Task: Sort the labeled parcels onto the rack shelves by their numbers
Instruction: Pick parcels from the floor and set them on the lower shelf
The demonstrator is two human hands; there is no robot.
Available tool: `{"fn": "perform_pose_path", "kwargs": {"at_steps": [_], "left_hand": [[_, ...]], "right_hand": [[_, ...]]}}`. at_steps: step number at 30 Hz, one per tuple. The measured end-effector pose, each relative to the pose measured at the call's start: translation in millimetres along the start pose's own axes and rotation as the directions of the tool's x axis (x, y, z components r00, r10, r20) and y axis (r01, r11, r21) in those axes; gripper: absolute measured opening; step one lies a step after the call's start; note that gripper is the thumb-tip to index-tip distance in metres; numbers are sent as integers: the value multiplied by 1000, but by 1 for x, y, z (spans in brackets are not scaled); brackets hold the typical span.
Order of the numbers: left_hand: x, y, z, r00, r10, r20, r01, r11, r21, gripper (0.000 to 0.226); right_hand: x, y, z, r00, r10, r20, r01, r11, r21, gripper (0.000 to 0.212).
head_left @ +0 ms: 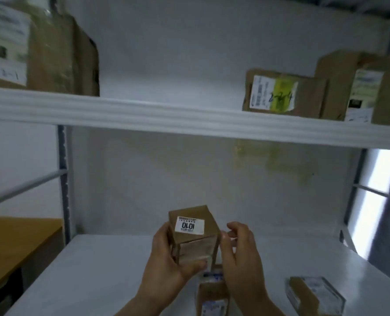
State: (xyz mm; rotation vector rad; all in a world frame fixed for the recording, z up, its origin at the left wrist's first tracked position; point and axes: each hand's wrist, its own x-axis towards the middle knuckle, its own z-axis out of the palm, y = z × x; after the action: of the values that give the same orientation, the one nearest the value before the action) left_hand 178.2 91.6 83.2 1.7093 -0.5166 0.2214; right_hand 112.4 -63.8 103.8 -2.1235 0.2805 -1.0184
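Nearest the camera, two parcels lie on the lower shelf (102,270). A second parcel (212,293) sits right under the wrists, and a taped parcel (315,295) rests well off to the right.

Just above them the hands come together on the piece in play. The left hand (166,258) grips the small parcel (194,236), with its fingers wrapped round the left side and its thumb clamped across the lower front. The right hand (239,254) is just beside the parcel's right edge with its fingers curled. The thumb tip seems to touch that edge, but I cannot tell whether this hand truly grips or only steadies. The parcel is held in the air over the lower shelf, tilted, with its white label (189,224) turned up to the camera. The label reads something like 1010.

This looks like the reading step: the number is being checked before a shelf is picked.

Off to the left stands a wooden table (13,242). Farther up runs the upper shelf's front beam (189,115). Behind it stand a big carton (48,49) at the left, a yellow-labelled parcel (283,92) with a handwritten number, and a tall parcel (360,87) touching its right side.

The next move calls for matching that number to a shelf. No shelf numbers are visible here. If the parcel goes up, the open middle of the upper shelf looks like the roomy spot, and it has to lift clear over the beam.
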Motion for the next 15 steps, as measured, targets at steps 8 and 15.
{"fn": "perform_pose_path", "kwargs": {"at_steps": [8, 15], "left_hand": [[6, 186, -43, 974, -66, 216, 74, 997, -28, 88], [55, 320, -109, 986, 24, 167, -31, 999, 36, 83]], "right_hand": [[65, -125, -123, 988, -114, 106, 130, 978, -160, 56], [128, -275, -179, 975, -217, 43, 219, 975, -45, 56]]}}
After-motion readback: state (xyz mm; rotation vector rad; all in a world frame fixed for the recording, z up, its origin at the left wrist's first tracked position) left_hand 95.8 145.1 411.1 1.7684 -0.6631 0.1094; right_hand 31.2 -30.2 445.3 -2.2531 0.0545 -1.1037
